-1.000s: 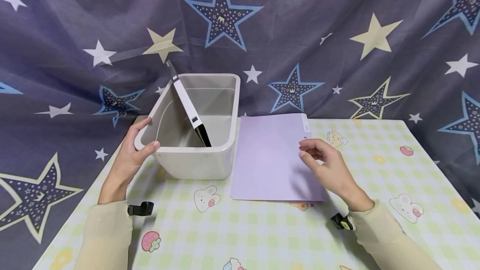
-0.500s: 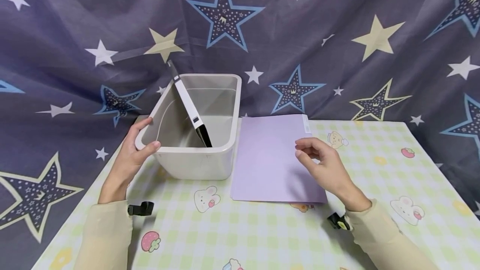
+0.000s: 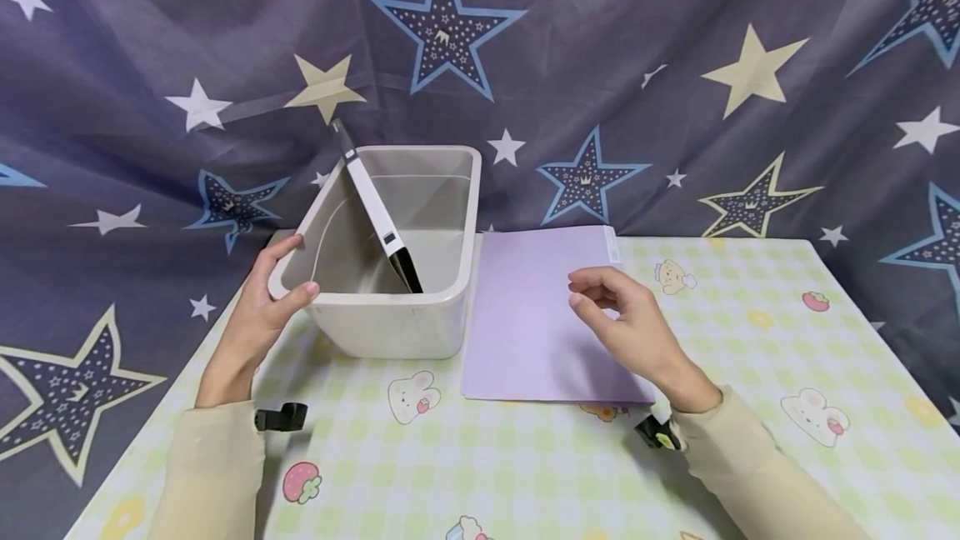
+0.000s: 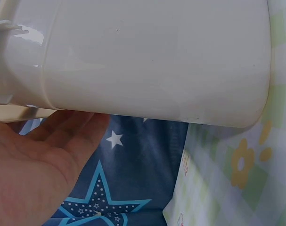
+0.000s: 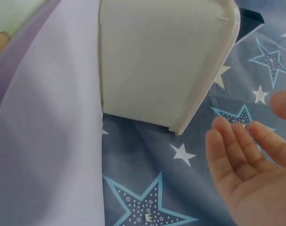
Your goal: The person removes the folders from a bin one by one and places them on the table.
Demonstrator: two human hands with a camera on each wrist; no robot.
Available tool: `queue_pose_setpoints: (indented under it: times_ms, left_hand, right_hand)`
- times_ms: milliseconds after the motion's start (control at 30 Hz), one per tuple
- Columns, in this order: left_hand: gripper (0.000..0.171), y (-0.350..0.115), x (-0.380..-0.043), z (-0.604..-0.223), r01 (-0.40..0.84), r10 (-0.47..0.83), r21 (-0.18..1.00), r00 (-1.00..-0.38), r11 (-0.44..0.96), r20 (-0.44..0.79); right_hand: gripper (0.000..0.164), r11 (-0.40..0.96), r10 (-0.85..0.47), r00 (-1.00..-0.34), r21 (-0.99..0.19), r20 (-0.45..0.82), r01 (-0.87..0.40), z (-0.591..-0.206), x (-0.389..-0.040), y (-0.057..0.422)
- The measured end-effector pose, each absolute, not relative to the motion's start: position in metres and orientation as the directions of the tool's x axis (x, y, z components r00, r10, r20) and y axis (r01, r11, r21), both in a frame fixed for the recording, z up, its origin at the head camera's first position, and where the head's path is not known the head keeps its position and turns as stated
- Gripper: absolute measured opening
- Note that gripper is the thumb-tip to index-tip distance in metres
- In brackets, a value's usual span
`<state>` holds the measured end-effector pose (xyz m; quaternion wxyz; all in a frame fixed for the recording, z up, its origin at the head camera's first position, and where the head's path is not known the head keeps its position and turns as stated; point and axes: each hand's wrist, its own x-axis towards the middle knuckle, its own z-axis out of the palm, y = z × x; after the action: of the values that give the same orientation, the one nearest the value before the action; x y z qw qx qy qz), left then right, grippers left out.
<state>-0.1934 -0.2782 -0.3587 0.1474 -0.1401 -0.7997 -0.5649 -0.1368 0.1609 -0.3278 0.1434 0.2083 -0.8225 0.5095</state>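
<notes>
My left hand (image 3: 258, 307) grips the front left corner of a pale grey plastic bin (image 3: 390, 327), thumb over the rim and fingers along its outer side. A binder (image 3: 372, 205) with a white and black spine leans diagonally inside the bin, its upper end standing above the rim. To the right of the bin lies a purple folder (image 3: 536, 315) with a white label on its edge. My right hand (image 3: 626, 319) hovers above the folder, fingers loosely bent and holding nothing. In the right wrist view, the right hand (image 5: 256, 165) shows its palm, apart from the bin.
A green and white checked tablecloth (image 3: 420, 473) with cartoon prints covers the table. Behind it hangs a dark blue curtain (image 3: 660, 15) with stars, close to the back of the bin. Black wrist cameras sit on both sleeves.
My right hand has drifted left over the purple folder, toward the bin. The left hand, the bin and the binder stay as they were.
</notes>
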Motion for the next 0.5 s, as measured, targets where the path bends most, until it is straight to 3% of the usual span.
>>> queue_pose_setpoints:
  times_ms: [500]
  left_hand:
    - [0.071,-0.278,-0.194,-0.359,0.388,0.049,0.859,-0.917,0.335,0.395]
  right_hand:
    - [0.022,0.354,-0.226,-0.867,-0.792,0.445,-0.498,-0.322,-0.141,0.146]
